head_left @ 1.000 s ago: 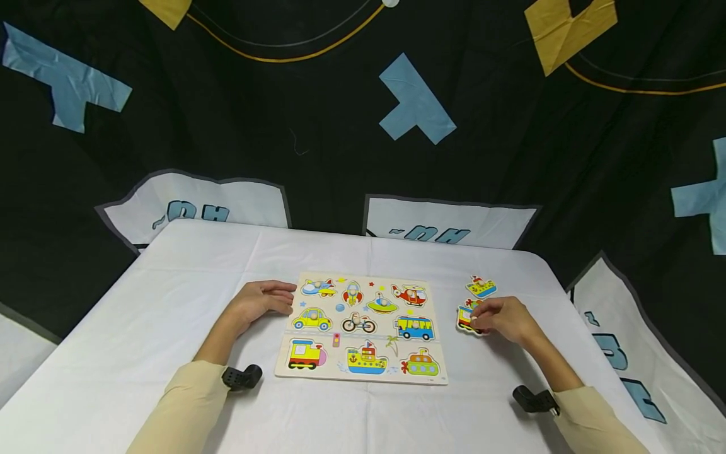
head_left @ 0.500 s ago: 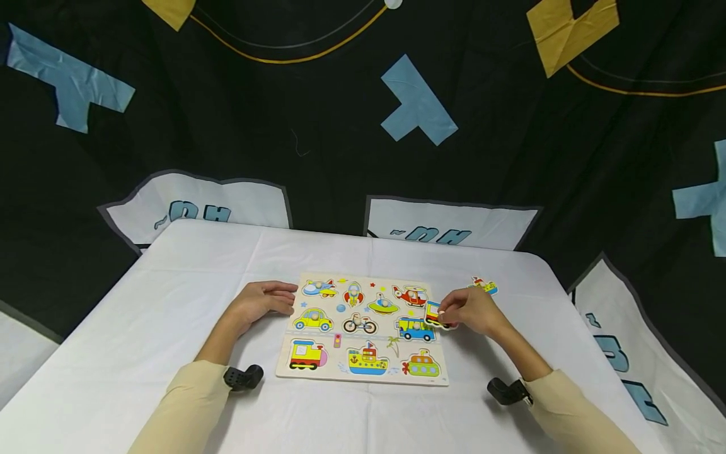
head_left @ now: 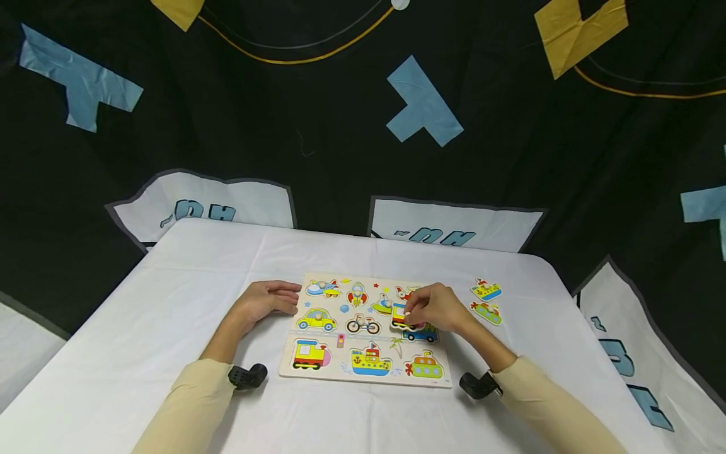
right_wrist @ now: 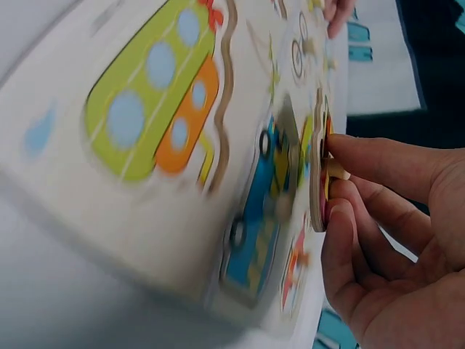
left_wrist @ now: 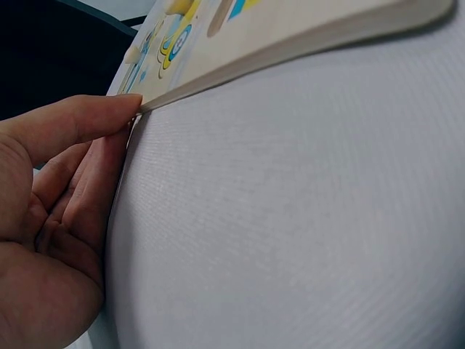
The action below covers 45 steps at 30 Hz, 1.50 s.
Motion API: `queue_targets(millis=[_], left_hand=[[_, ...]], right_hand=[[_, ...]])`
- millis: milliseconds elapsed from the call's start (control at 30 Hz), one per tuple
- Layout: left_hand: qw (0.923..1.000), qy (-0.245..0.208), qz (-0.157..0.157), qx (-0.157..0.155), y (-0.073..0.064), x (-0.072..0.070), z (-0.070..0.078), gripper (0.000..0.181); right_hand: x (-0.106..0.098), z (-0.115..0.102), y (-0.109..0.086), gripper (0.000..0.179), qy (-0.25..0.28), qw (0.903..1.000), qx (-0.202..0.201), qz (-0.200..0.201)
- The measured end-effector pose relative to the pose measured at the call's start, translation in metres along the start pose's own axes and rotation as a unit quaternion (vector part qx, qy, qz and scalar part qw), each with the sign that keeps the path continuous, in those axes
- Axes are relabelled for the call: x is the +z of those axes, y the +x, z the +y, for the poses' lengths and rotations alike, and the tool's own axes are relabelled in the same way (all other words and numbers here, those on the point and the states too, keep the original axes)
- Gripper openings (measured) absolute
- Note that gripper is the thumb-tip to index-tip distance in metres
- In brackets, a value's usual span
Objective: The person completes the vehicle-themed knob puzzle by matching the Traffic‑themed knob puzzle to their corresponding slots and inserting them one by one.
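Note:
My right hand (head_left: 438, 307) pinches a train puzzle piece (head_left: 399, 317) by its small wooden knob. In the right wrist view the train piece (right_wrist: 317, 174) stands on edge, close over the puzzle board (head_left: 340, 375). It overlaps the bus piece (head_left: 424, 334) and the flying saucer piece (head_left: 383, 306) in the head view. The right hand partly hides the helicopter piece (head_left: 404, 294). At the board's left edge lies my left hand (head_left: 263, 299), fingers extended. Its fingertips touch that edge in the left wrist view. The board's bottom row shows a printed train (head_left: 309, 355), ship (head_left: 370, 360) and submarine (head_left: 424, 366).
To the right of the board, a ship piece (head_left: 486, 290) and a submarine piece (head_left: 486, 312) lie on the white tablecloth (head_left: 363, 422). The airplane (head_left: 323, 289), rocket (head_left: 357, 295), car (head_left: 316, 320) and bicycle (head_left: 363, 325) pieces sit on the board. A dark curtain (head_left: 340, 126) hangs behind.
My right hand has lifted the train piece from the tablecloth and carried it left over the board, uncovering the submarine piece. My left hand stays at the board's edge.

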<state>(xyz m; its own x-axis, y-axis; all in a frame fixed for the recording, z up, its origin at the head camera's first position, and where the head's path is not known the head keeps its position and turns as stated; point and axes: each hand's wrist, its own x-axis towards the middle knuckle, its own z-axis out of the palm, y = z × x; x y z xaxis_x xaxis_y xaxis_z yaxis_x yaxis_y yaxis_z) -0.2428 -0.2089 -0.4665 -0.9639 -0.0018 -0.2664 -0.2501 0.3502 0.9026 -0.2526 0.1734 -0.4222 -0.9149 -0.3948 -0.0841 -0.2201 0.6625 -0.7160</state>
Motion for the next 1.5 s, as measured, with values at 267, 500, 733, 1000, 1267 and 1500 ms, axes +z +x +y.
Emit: queue_targets(millis=[267, 500, 733, 1000, 1267, 1500], left_hand=[[1.0000, 0.001, 0.000, 0.002, 0.001, 0.000, 0.000, 0.058], [1.0000, 0.003, -0.002, 0.007, 0.001, 0.000, 0.001, 0.058], [1.0000, 0.003, -0.001, 0.003, 0.002, 0.000, -0.001, 0.057], [1.0000, -0.001, -0.006, 0.004, 0.001, -0.001, 0.001, 0.058], [0.9997, -0.013, -0.010, 0.016, 0.001, -0.002, 0.001, 0.059], [0.9997, -0.016, -0.013, 0.015, 0.001, -0.003, 0.001, 0.060]], right_hand=[[0.026, -0.022, 0.013, 0.010, 0.022, 0.9983, -0.032, -0.044], [0.045, -0.042, 0.020, 0.011, 0.036, 0.9951, -0.053, -0.075], [0.061, -0.059, 0.025, 0.011, 0.044, 0.9915, -0.061, -0.106], [0.080, -0.072, 0.029, 0.011, 0.059, 0.9866, -0.076, -0.132], [0.100, -0.085, 0.028, 0.010, 0.070, 0.9832, -0.066, -0.155], [0.112, -0.090, 0.030, 0.012, 0.073, 0.9800, -0.088, -0.163]])
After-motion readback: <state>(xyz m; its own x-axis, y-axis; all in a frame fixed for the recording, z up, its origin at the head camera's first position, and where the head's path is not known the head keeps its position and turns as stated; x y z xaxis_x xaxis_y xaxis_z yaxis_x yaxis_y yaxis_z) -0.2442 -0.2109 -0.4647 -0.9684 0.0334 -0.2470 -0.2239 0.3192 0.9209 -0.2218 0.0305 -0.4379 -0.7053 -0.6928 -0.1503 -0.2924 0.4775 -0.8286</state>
